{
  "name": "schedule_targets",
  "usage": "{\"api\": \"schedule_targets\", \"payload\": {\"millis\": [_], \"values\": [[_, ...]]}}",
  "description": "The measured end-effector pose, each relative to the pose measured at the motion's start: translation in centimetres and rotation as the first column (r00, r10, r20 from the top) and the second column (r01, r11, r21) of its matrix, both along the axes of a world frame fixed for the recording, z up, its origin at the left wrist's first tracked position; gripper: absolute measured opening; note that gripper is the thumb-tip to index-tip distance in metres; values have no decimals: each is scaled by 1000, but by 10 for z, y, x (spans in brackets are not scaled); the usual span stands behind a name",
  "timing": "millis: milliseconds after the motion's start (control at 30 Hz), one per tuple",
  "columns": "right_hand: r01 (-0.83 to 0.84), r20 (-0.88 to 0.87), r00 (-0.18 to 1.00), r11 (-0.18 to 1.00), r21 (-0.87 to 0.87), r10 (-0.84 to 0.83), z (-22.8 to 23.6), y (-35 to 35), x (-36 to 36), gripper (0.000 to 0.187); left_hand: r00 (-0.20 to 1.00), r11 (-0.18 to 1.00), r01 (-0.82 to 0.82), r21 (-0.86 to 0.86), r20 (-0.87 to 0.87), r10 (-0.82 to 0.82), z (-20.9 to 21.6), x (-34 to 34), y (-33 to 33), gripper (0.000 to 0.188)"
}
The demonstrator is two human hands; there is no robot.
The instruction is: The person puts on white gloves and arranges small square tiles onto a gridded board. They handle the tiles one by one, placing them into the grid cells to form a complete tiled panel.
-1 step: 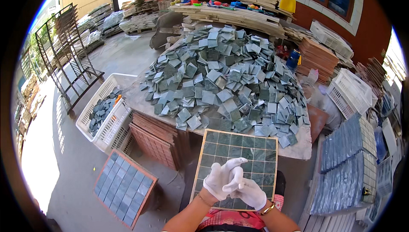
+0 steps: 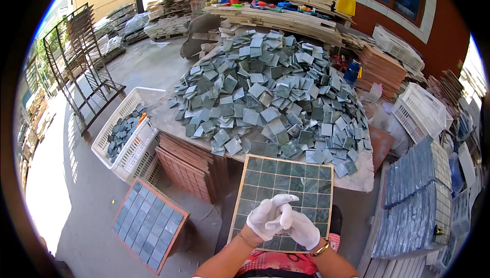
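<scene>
Both my hands wear white gloves and meet over a square tray of dark green tiles (image 2: 265,166) with a light wooden rim. My left hand (image 2: 262,219) and my right hand (image 2: 304,230) are clasped, with their fingers crossed and closed against each other. One gloved finger points up and to the right. No tile shows between them, though the palms are hidden. The tray rests toward my lap, its tiles in even rows; the hands cover part of its lower middle.
Ahead, a table (image 2: 365,168) carries a large heap of loose green tiles (image 2: 265,94). At left stand a white crate (image 2: 104,150) of tiles, stacked reddish trays (image 2: 184,168) and another tile-filled tray (image 2: 148,227). Stacked tile sheets (image 2: 413,206) stand at right; a metal rack (image 2: 84,74) is far left.
The clasped hands shift very slightly: the fingers sit a little lower and closer together. Nothing else has visibly moved.
</scene>
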State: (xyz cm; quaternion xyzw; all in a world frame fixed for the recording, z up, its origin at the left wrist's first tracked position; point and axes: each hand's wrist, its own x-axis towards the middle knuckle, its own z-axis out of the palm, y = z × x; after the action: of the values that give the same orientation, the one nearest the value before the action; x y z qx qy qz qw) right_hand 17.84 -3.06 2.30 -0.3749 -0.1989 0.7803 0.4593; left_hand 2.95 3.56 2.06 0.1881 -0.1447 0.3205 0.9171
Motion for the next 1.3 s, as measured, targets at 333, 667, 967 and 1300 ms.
{"api": "schedule_targets", "payload": {"millis": [333, 667, 967, 1300], "values": [[-493, 542, 772, 851, 181, 332, -28, -2, 22, 14, 920, 891, 354, 284, 66, -387, -17, 16, -22, 92], [-429, 464, 852, 831, 355, 242, 22, -12, 22, 29, 924, 910, 379, 167, -114, -364, 13, 10, -48, 99], [-362, 645, 757, 888, 285, 102, 38, -30, 15, 15, 914, 893, 369, 257, -275, -298, -20, 6, -59, 87], [-425, -627, 673, 899, 106, 392, 17, -14, -2, 36, 870, 823, 484, 298, -62, -490, 21, -3, -69, 89]]}}
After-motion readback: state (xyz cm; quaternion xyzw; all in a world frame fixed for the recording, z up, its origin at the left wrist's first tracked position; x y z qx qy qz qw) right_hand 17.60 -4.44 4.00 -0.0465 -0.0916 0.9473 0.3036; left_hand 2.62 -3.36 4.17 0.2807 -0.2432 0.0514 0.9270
